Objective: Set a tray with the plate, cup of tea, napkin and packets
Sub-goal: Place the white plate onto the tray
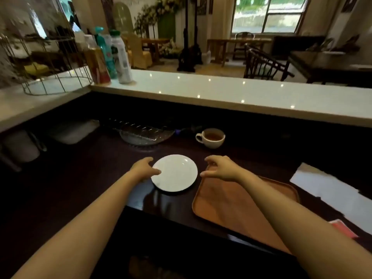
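Left hand (144, 168) touches the plate (174, 172) at 9 o'clock, fingers open; right hand (219, 167) hovers empty at 3. One-sided grip could tip it short of the tray (237, 204).

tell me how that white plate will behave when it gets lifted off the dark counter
The plate looks glazed and rigid, so probably slippery and breakable if dropped. It lies flat and shallow, so the left hand at its rim likely must tilt it up.
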Demonstrator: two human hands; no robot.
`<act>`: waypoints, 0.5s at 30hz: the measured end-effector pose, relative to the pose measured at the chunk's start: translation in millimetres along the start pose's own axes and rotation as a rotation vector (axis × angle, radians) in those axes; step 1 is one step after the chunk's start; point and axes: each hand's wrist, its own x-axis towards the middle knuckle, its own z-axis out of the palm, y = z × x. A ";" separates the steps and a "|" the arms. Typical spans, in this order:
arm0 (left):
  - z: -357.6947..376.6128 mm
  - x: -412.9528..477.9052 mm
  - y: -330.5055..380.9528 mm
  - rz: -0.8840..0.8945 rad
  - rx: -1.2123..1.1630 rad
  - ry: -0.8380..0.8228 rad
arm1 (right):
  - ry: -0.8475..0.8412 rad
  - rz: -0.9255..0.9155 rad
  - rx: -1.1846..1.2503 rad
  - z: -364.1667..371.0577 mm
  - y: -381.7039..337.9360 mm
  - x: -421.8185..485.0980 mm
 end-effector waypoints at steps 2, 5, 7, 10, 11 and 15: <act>7.7 9.4 -8.6 -0.014 0.056 -0.010 | -0.015 0.020 -0.055 18.2 1.9 20.2; 23.9 28.9 -22.4 -0.055 0.097 -0.022 | -0.031 0.032 -0.106 44.6 9.1 51.4; 34.2 42.1 -27.9 -0.043 0.135 0.007 | -0.019 0.025 -0.151 57.5 13.5 70.2; 43.4 52.3 -27.0 0.018 0.154 0.076 | -0.011 0.028 -0.221 68.2 14.8 91.1; 45.4 54.6 -25.6 0.041 0.155 0.086 | -0.015 0.029 -0.232 70.2 14.5 97.2; 50.8 58.8 -22.8 0.020 0.115 0.112 | -0.065 0.060 -0.153 71.3 10.3 110.4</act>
